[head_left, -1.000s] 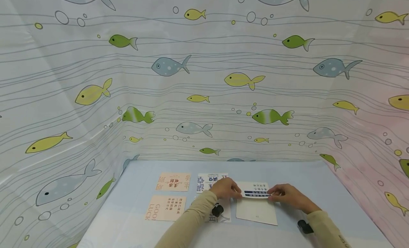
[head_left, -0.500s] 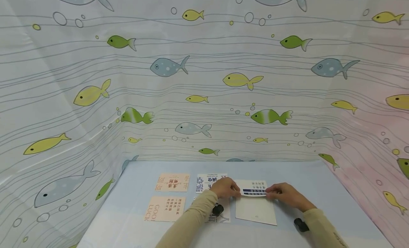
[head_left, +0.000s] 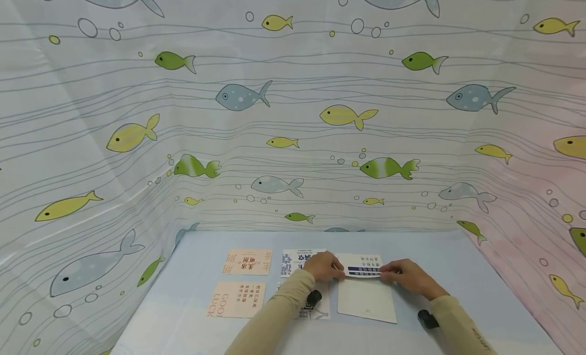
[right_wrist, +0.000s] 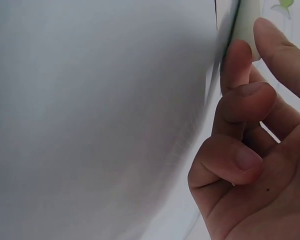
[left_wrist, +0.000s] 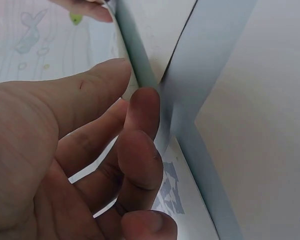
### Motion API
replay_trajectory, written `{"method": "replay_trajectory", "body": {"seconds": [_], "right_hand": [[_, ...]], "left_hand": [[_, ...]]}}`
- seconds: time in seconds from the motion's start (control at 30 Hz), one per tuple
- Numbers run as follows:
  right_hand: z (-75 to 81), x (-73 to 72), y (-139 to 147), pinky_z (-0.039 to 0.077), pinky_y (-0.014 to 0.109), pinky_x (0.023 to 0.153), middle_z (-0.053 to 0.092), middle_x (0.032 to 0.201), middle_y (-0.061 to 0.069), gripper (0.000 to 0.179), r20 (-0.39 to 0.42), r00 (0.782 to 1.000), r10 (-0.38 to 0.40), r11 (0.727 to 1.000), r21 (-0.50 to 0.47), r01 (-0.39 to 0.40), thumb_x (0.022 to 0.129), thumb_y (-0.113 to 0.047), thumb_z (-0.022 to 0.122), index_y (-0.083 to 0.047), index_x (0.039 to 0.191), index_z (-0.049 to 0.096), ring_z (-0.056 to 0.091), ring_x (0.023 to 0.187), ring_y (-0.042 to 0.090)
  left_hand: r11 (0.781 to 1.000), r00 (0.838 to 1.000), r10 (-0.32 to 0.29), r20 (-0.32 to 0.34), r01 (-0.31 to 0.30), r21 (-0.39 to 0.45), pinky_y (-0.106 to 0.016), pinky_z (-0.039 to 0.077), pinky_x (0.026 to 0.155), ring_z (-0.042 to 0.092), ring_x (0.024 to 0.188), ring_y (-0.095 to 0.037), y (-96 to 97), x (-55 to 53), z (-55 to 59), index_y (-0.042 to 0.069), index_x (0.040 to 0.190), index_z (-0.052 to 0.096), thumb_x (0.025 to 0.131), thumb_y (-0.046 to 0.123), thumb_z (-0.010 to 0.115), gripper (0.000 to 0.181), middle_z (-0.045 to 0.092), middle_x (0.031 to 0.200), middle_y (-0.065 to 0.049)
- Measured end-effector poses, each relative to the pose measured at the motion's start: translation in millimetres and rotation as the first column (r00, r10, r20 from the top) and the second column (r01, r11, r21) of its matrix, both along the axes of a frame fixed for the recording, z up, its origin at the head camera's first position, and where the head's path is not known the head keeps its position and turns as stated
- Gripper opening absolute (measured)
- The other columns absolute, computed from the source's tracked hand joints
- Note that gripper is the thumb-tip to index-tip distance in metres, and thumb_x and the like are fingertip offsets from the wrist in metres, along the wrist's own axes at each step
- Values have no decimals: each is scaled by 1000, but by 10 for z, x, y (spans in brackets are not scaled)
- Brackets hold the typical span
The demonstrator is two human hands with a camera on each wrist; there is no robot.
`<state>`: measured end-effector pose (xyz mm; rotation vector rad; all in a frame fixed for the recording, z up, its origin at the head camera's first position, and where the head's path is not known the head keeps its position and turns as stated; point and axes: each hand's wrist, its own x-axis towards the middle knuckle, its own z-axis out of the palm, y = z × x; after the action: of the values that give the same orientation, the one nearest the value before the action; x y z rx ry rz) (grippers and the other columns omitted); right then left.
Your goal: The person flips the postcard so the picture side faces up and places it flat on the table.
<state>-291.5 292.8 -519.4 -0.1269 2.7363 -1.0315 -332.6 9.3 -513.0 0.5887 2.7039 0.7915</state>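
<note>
A white card (head_left: 363, 266) with dark blue bands and printed characters is pinched at its two near corners. My left hand (head_left: 324, 267) grips the left corner between thumb and forefinger, and my right hand (head_left: 409, 277) pinches the right one. In the left wrist view the thumb (left_wrist: 97, 90) presses the card's edge against the forefinger, the other fingers curling below. The right wrist view has the fingers (right_wrist: 240, 110) similarly bent at the opposite end. Just nearer to me lies a plain cream card (head_left: 366, 299), its far edge close to the held card.
Left of the hands, two blue-and-white printed cards lie in a column, the far card (head_left: 293, 258) and the near card (head_left: 316, 314), partly covered by my left arm. Further left are two peach cards, one far (head_left: 249, 262) and one near (head_left: 235, 299). A fish-patterned curtain (head_left: 293, 161) surrounds the table.
Both hands have shifted the banded card slightly away from me and a little left. The cards lying on the table stay where they were.
</note>
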Motion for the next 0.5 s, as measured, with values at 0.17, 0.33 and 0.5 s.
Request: {"method": "replay_trajectory", "body": {"seconds": [0.17, 0.33, 0.5], "right_hand": [[-10, -14, -1, 46, 34, 72, 66, 93, -3, 32, -12, 1000, -10, 1000, 8, 10, 90, -28, 77, -7, 114, 75, 53, 84, 18], [-11, -41, -22, 46, 35, 74, 68, 96, -2, 31, -18, 1000, -19, 1000, 14, 19, 90, -28, 78, -6, 113, 75, 54, 85, 18], [-15, -57, -44, 46, 35, 73, 68, 95, -3, 30, -16, 999, -35, 999, 22, 36, 90, -27, 78, -7, 112, 76, 54, 84, 18]], "left_hand": [[1000, 1000, 12, 6, -12, -2, -29, 48, 78, 63, 93, -13, 16, -9, 20, 22, 100, 80, 83, 33, 83, 20, 72, 104, 8], [1000, 999, 28, -19, -28, -13, -29, 48, 74, 62, 86, -12, 30, -17, 43, 21, 101, 80, 83, 30, 83, 20, 73, 102, 7], [999, 999, 40, -28, -40, -12, -29, 48, 74, 62, 85, -12, 33, -13, 64, 20, 101, 80, 83, 28, 84, 20, 74, 103, 6]]}}
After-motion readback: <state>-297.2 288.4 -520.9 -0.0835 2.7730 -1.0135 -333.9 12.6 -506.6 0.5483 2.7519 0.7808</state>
